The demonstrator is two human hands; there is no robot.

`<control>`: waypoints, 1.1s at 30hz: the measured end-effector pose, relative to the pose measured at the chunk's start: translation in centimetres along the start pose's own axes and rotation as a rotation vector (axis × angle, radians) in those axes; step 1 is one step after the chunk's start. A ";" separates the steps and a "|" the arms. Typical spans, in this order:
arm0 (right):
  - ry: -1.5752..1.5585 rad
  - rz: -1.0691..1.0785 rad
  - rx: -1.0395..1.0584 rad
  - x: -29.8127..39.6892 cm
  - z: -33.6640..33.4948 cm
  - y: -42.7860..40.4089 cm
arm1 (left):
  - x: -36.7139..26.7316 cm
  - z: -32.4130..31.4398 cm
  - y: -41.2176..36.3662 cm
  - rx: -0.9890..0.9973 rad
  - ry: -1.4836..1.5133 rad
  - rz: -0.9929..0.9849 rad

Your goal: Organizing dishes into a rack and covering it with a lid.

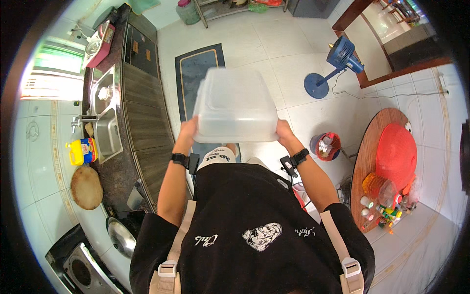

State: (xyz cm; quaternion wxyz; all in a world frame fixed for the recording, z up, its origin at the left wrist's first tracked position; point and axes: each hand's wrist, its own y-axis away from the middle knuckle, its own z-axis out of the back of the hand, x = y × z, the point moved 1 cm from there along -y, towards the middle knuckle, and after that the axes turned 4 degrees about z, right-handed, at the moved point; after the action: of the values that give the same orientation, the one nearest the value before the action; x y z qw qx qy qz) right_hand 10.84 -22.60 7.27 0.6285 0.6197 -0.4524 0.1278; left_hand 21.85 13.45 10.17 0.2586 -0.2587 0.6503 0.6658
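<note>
Between both hands is a translucent white plastic storage box (235,103), held out in front of my body above the floor. My left hand (187,133) grips its left end near the lower corner. On the opposite end, my right hand (286,132) has hold of the right corner. The box's smooth walls look cloudy, and I cannot tell whether anything is inside. Parts of a blue floor mat (200,70) and of my legs are hidden behind it.
Along the left runs a counter with a steel double sink (109,132) and a yellow jug (82,151). To the right are a blue fan (316,86) with a trailing cord, a trash bin (314,144), and a round wooden table (361,172) bearing a red cover (396,154) and several bottles.
</note>
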 end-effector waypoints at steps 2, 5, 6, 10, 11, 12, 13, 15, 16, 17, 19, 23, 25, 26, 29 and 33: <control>-0.081 0.014 0.017 3.7 -1.6 -0.7 | -4.4 -0.4 1.3 0.052 -0.011 -0.128; -0.267 0.062 0.026 9.4 -3.0 -3.8 | -12.3 -2.9 0.4 0.406 0.402 -0.012; -0.342 0.055 0.046 10.7 -4.1 -5.2 | -14.3 -3.3 0.5 0.354 0.382 -0.020; -0.415 0.040 0.001 14.7 -6.7 -10.8 | -16.1 -1.9 -6.9 0.355 0.316 -0.083; -0.398 0.080 -0.007 15.5 -6.5 -12.7 | -17.7 -2.8 -7.4 0.362 0.311 -0.095; -0.373 0.118 0.034 16.0 -6.4 -14.5 | -18.8 -2.9 -8.2 0.347 0.302 -0.115; -0.355 0.152 0.085 16.5 -6.3 -16.3 | -19.8 -3.0 -9.6 0.364 0.316 -0.129; -0.361 0.143 0.002 19.4 -8.7 -18.5 | -22.6 -2.9 -11.3 0.291 0.325 -0.110; -0.366 0.123 0.017 20.9 -9.6 -19.6 | -24.2 -2.6 -11.8 0.269 0.314 -0.117; -0.352 0.138 0.063 22.3 -11.8 -20.6 | -25.3 -1.6 -12.6 0.243 0.331 -0.128; -0.325 0.148 0.122 24.6 -15.1 -23.2 | -27.0 0.2 -14.1 0.267 0.412 -0.180; -0.253 0.045 0.153 30.4 -24.9 -27.7 | -30.8 5.4 -15.4 0.179 0.468 -0.266; -0.264 0.022 0.262 33.1 -30.6 -30.2 | -33.3 8.1 -16.0 0.148 0.517 -0.355; -0.254 0.013 0.291 34.2 -33.4 -31.9 | -34.9 9.5 -16.4 0.142 0.524 -0.387; -0.161 0.034 0.474 37.9 -41.5 -36.9 | -40.1 12.6 -17.9 0.030 0.464 -0.538; -0.182 0.018 0.655 44.0 -55.4 -39.9 | -44.9 18.4 -19.8 -0.330 0.478 -0.451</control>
State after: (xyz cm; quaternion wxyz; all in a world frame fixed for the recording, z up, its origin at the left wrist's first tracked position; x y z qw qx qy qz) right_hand 86.89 1.38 22.60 0.3519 0.7936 -0.4470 0.2158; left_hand 68.07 31.86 26.65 0.1943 -0.5823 0.5027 0.6087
